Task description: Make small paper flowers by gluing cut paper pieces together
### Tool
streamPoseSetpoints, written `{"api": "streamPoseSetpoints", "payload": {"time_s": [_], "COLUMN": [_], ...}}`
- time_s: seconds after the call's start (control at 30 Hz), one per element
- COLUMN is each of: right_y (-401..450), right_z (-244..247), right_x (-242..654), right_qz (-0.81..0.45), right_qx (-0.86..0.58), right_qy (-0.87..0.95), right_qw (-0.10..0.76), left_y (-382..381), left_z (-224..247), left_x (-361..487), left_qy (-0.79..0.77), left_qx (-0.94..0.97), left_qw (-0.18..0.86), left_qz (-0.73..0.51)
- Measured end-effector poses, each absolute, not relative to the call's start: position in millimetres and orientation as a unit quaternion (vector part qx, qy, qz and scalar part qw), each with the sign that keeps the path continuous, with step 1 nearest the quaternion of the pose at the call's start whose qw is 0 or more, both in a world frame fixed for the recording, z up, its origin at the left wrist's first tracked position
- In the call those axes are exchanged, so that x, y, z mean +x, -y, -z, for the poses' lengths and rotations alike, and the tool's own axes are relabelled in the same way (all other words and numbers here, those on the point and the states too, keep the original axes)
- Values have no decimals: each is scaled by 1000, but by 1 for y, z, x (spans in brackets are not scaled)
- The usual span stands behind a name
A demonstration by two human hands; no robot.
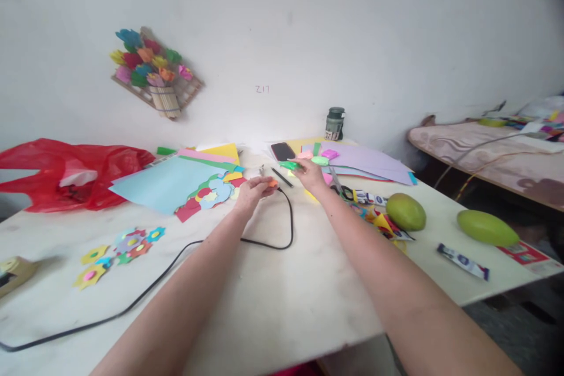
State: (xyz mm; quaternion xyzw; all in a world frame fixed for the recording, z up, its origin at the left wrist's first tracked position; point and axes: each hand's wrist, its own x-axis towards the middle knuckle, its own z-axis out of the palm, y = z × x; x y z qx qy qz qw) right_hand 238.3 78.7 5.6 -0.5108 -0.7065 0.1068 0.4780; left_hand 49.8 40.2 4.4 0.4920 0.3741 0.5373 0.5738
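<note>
My left hand (254, 191) is closed around a small orange object (273, 183) over the middle of the table. A black cord (291, 229) runs up to this object, whose kind is partly hidden by my fingers. My right hand (311, 171) reaches farther back, its fingers pinched on a small bright green item (288, 165), too blurred to name. Between the hands lies a dark pen (282, 177). Just behind my right hand are a phone (283, 151), a light green oval piece (320, 160) and a magenta piece (329, 154). Scissors (347, 192) lie to its right.
Paper flowers (132, 242) and coloured sheets (154, 185) lie left, beside a red plastic bag (83, 170). Purple paper (370, 161), glue tubes (462, 261), two green fruits (405, 211) and a dark jar (335, 123) are on the right. The cord crosses the table's left half.
</note>
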Motion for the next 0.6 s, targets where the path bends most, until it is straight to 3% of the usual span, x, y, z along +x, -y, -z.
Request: {"api": "streamPoseSetpoints", "payload": {"time_s": [0.13, 0.4, 0.6], "right_y": [-74, -38, -26], "right_z": [2, -5, -9], "right_x": [230, 210, 208], "right_qz": [-209, -250, -474], "right_qx": [-435, -359, -361], "right_qy": [696, 739, 601], "right_qw": [532, 513, 532], "left_y": [-31, -18, -18], "left_z": [-5, 4, 7], "left_x": [49, 49, 43], "left_qy": [-371, -360, -373], "left_qx": [492, 468, 456], "left_qw": [576, 588, 548], "left_qz": [-537, -553, -594]}}
